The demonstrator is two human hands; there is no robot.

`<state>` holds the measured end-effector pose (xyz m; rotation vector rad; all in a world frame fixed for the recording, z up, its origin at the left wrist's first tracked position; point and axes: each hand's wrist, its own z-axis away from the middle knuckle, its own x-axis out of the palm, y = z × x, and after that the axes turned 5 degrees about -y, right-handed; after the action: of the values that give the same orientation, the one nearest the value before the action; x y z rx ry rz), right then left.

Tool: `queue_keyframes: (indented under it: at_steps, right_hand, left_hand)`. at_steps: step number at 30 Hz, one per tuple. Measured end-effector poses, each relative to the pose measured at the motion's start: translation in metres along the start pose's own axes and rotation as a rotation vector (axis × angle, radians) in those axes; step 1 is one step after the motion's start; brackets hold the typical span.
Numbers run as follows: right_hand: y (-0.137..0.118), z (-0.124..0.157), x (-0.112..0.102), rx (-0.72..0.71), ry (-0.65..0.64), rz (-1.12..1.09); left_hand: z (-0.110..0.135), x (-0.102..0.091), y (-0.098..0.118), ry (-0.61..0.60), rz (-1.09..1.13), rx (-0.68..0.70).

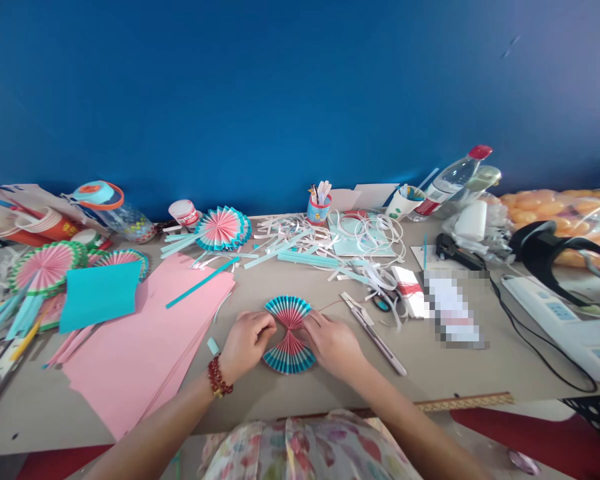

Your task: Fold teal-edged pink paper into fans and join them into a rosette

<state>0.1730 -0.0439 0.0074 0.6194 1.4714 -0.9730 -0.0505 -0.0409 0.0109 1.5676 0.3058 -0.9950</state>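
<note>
A pleated paper fan [289, 357], pink in the middle with blue edges, lies on the table in front of me, spread into an upper and a lower half pinched together at the centre. My left hand [250, 339] is closed beside its left side, thumb and fingers pressed together; what they hold, if anything, is hidden. On the right, my right hand [333, 343] has its bent fingertips at the fan's right edge, near the centre fold. A thin reddish strand runs from near that hand toward a grey craft knife [380, 339].
Pink paper sheets [150, 333], a teal paper square [100, 297] and finished paper rosettes [224, 229] lie to the left. White paper strips [300, 233] litter the back. Rightward are scissors [381, 303], a plastic bottle [450, 183] and a power strip [560, 320] with a black cable.
</note>
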Motion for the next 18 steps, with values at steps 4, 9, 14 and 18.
queue_keyframes:
  at_steps: [4,9,14,18]
  right_hand:
    - [0.002,-0.001,0.001,-0.073,-0.040,0.015]
    - [0.006,0.001,0.007,-0.087,-0.012,0.007]
    - [0.006,0.003,0.006,-0.073,0.045,0.009]
    - [0.002,-0.001,-0.013,-0.104,0.068,0.022]
  left_hand:
    - [0.003,0.005,-0.002,0.022,-0.018,-0.008]
    - [0.004,0.011,-0.002,0.061,-0.047,-0.009]
    - [0.006,0.008,-0.001,0.061,-0.005,-0.041]
    - [0.007,-0.003,0.010,0.028,0.026,0.065]
